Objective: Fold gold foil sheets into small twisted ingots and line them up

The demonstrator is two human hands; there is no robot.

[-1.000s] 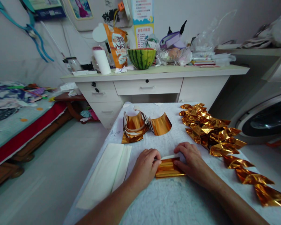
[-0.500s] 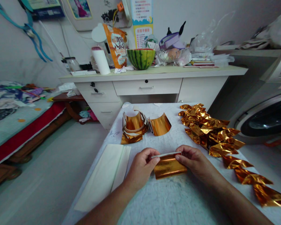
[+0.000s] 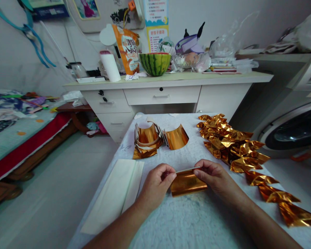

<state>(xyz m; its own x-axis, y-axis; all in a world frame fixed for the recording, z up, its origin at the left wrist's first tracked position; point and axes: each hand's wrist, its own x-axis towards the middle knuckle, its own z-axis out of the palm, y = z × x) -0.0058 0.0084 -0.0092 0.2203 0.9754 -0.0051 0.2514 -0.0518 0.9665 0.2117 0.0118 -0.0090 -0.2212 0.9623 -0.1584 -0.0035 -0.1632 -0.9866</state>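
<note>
Both hands pinch the top edge of a gold foil sheet, which hangs curved over the cloth-covered table. My left hand is closed on its left corner, my right hand on its right corner. A thin pale edge shows along the top between the fingers. Behind the hands stand a stack of curled gold sheets and another curved gold sheet. White paper sheets lie beside my left forearm. Folded gold foil pieces form a long row at the right.
A white desk stands behind the table, carrying a watermelon half, an orange pouch and a white roll. A washing machine is at the right. A bed is at the left.
The camera view has shifted slightly. My hands keep their pinch on the gold sheet, and its top edge is tilted a little differently.
</note>
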